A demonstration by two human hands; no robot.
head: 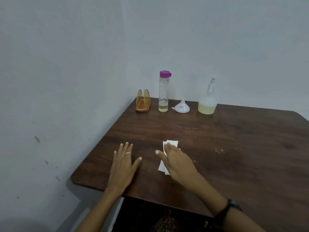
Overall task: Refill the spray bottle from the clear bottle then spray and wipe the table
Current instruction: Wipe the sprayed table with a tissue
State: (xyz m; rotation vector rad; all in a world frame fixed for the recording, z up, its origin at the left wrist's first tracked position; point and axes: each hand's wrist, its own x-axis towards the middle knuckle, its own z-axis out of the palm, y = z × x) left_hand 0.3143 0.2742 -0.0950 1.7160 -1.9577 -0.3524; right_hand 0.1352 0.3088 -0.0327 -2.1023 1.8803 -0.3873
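Note:
A folded white tissue (172, 143) lies on the dark wooden table (234, 148), and my right hand (177, 162) rests flat on top of it, fingers spread. My left hand (123, 162) lies flat and empty on the table to the left, a ring on one finger. At the back stand the clear bottle (163, 92) with a purple cap and a little yellowish liquid, a white funnel (182, 107) upside down, and the spray bottle (207, 99) with pale yellow liquid in its lower part. Small droplets (219, 150) speckle the wood to the right of the tissue.
An orange wire napkin holder (143, 102) stands at the back left corner. The wall (66, 81) runs along the table's left and far sides. The table's front edge is close under my forearms.

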